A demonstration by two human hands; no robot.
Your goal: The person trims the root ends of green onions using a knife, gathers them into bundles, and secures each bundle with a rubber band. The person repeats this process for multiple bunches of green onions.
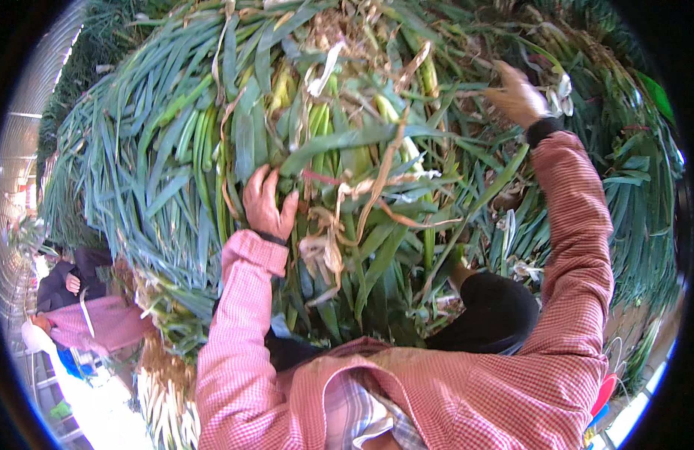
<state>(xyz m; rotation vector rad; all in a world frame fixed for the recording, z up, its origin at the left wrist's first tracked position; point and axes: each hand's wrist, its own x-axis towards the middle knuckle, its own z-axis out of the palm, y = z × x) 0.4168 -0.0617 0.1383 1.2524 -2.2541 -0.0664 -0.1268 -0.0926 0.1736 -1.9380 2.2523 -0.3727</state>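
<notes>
A large heap of long green onion leaves spreads before me, with dry brown leaves and loose white scraps over its middle. My left hand rests on the leaves at centre-left, thumb and fingers apart; whether something lies under the palm is hidden. My right hand, slightly blurred, is stretched out over the upper right of the heap with its fingers spread and nothing seen held in it. A long green leaf lies crosswise between the two hands.
At the left, another person in a pink garment sits by the heap. Onions with white stalks lie at lower left. More green leaves are piled at the right. A red plastic object is at lower right, near my elbow.
</notes>
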